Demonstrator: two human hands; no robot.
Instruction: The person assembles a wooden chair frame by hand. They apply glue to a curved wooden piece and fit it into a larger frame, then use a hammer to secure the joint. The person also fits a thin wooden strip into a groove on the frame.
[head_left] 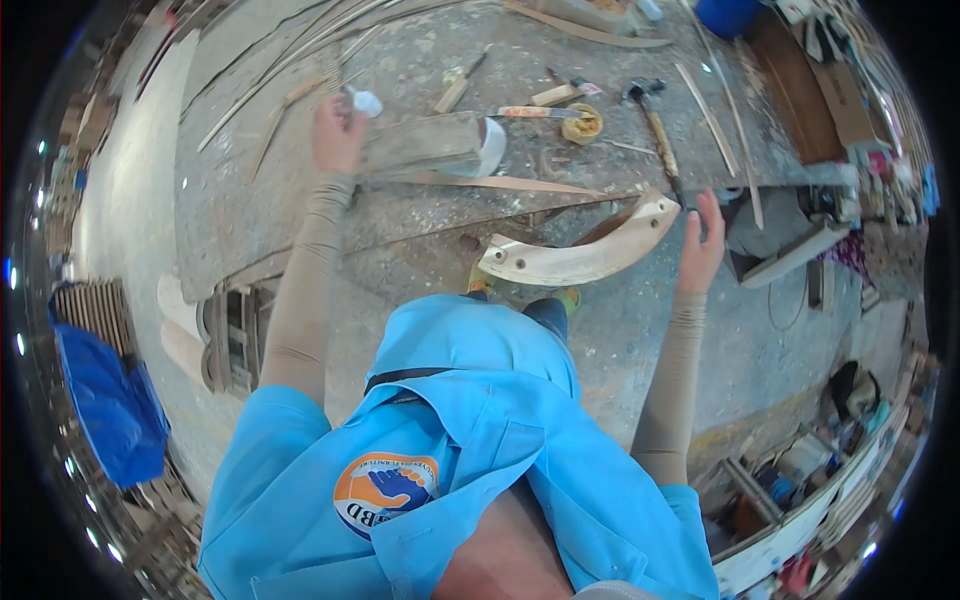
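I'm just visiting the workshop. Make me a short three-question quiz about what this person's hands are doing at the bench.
1. True or false: the left hand is up at a small white bottle.
2. Which is nearest the right hand?
A. the blue bucket
B. the curved wooden piece
C. the yellow round tin
3. Fill in: the tool with a long wooden handle lying on the workbench above the right hand is a ____.

Key: 1 true; 2 B; 3 hammer.
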